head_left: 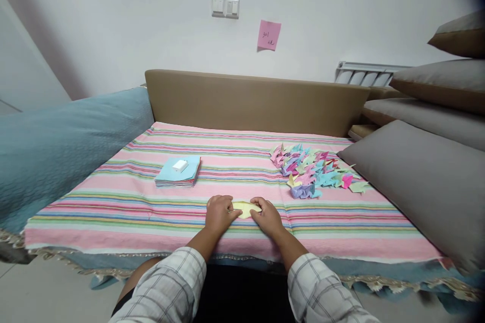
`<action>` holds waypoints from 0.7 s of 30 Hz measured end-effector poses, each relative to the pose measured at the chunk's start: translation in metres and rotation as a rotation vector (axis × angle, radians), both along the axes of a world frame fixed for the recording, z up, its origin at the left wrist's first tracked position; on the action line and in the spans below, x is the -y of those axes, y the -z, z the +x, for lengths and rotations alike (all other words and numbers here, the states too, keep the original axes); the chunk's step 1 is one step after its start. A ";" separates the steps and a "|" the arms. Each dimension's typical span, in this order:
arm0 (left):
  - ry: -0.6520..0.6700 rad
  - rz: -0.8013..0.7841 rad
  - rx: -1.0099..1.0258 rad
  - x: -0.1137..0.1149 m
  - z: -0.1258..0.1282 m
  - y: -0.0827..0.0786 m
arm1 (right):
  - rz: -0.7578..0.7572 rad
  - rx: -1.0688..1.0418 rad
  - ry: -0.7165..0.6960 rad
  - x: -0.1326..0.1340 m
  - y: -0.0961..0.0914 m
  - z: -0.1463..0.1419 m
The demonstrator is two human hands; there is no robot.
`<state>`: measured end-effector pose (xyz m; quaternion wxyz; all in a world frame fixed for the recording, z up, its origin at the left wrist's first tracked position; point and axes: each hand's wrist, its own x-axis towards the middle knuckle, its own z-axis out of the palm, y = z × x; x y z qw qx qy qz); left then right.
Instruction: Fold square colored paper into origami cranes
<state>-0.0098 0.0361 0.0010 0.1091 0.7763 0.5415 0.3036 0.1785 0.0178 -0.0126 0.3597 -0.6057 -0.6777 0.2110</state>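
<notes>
A pale yellow piece of folded paper (245,208) is held low over the striped cloth (235,161), near the front edge of the seat. My left hand (220,213) grips its left end, thumb in front and fingers behind. At the other end, my right hand (268,216) pinches it the same way. The paper's back side is hidden from me. To the left lies a stack of coloured paper (177,173) with a light blue sheet on top. A small white box (180,165) rests on that stack.
Many folded paper pieces (314,169) in several colours lie heaped at the right. Grey cushions (413,176) pile up beyond them. A brown backrest (257,103) stands behind, and a blue-covered armrest (79,136) borders the left. A pink note (269,35) hangs on the wall.
</notes>
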 end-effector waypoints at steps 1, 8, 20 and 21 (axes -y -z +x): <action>-0.022 -0.008 -0.004 0.001 -0.001 -0.001 | -0.001 -0.002 -0.001 0.000 0.000 0.000; -0.122 -0.050 -0.019 0.008 -0.011 0.000 | -0.011 0.001 0.003 0.000 0.001 0.000; 0.025 0.024 -0.037 0.010 -0.009 0.005 | 0.007 0.002 -0.012 0.000 0.002 0.000; 0.031 0.030 -0.048 0.011 -0.009 0.005 | 0.011 -0.001 -0.020 0.000 0.002 0.000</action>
